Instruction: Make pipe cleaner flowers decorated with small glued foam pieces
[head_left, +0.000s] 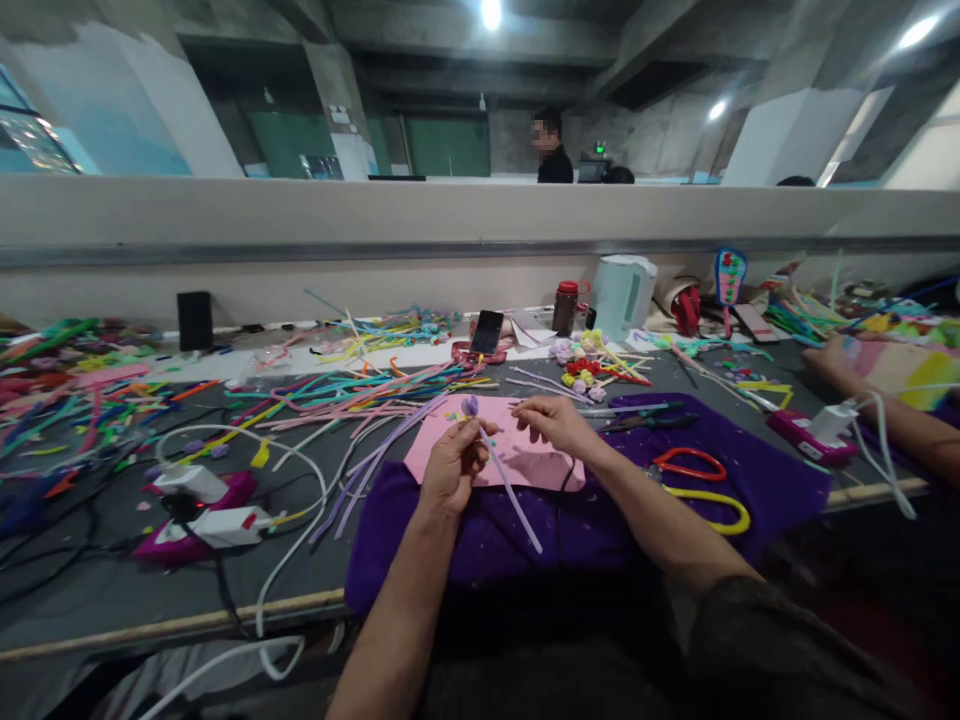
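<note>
My left hand (454,460) is closed in a pinch on a lilac pipe cleaner (516,498), whose long tail slants down to the right. A small curled purple flower head (470,405) sticks up just above those fingertips. To its right, my right hand (551,425) hovers with thumb and fingers pinched together; whatever is between them is too small to make out. Under both hands lies a pink sheet (427,450) with small scraps on it, on a purple cloth (397,530). Several loose lilac pipe cleaners (367,480) lie left of the sheet.
Red-and-yellow-handled scissors (712,508) and dark pliers (649,420) rest at right. Behind are finished pompom flowers (585,375), a phone (487,332), a bottle (565,310) and a kettle (619,295). Power strips (180,535) with cables lie left. Another person's arm (915,430) is at far right.
</note>
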